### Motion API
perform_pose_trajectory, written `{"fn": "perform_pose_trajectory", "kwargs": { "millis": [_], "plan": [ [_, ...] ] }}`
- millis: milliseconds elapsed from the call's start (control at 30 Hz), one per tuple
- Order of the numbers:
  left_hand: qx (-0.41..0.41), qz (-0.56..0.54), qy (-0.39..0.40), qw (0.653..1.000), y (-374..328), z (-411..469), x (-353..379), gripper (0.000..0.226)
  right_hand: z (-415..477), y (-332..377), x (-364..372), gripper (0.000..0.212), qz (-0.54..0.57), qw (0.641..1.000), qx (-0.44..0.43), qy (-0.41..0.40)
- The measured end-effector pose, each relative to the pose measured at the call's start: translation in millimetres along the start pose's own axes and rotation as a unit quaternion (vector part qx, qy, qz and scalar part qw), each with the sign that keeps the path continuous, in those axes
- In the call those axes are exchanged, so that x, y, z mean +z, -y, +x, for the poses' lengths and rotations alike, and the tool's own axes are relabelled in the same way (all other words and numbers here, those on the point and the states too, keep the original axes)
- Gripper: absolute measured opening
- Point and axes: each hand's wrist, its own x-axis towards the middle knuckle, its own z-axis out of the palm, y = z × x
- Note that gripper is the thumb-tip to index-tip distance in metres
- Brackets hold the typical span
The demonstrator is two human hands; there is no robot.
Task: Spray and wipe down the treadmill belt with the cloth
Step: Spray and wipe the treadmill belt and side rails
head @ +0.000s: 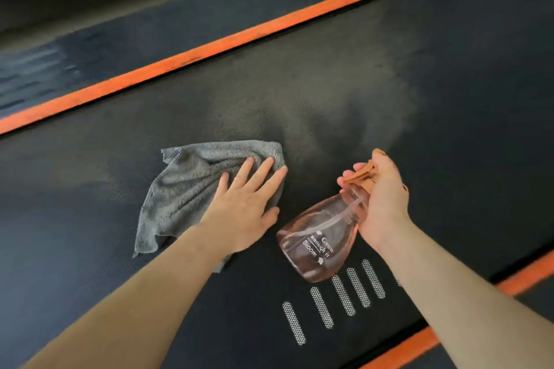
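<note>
My left hand (pixel 243 208): fingers flat, pressing grey cloth (pixel 192 189) on treadmill belt (pixel 329 78). My right hand (pixel 382 201): gripping tilted pink spray bottle (pixel 320 234), fingers on trigger.

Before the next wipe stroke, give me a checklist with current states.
1. Grey fuzzy microfibre cloth on the black textured treadmill belt: ok, though rumpled.
2. Left-hand grip presses on the cloth's right part, fingers straight: ok.
3. Right-hand grip holds the pink translucent plastic spray bottle at the neck, fingers on its orange trigger: ok.
4. Pale spray mist hangs over the belt beyond the nozzle, right of the cloth: ok.
5. Belt wetted evenly along the stroke path: cannot tell.
6. Liquid level in the bottle: cannot tell.
</note>
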Motion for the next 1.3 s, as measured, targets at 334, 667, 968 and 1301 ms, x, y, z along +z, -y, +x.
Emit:
{"fn": "perform_pose_trajectory", "kwargs": {
  "millis": [334,667,968,1301],
  "plan": [
    [-0.002,0.026,-0.060,0.998,-4.0,55.9,-19.9,0.066,13.3,22.3,-4.8,0.028,-0.030,0.996,0.015,0.078],
    [-0.210,-0.010,-0.174,0.962,114.6,20.9,-2.9,0.070,12.9,28.1,91.6,0.018,-0.063,0.984,0.024,0.162],
    [-0.183,0.000,-0.242,0.953,118.4,22.9,12.8,0.062,-5.0,49.9,225.7,0.029,-0.106,0.951,-0.169,0.234],
    [-0.168,-0.049,-0.231,0.957,119.5,21.1,2.9,0.070,-21.0,53.5,354.2,0.015,-0.244,0.845,-0.349,0.322]
  ]
}}
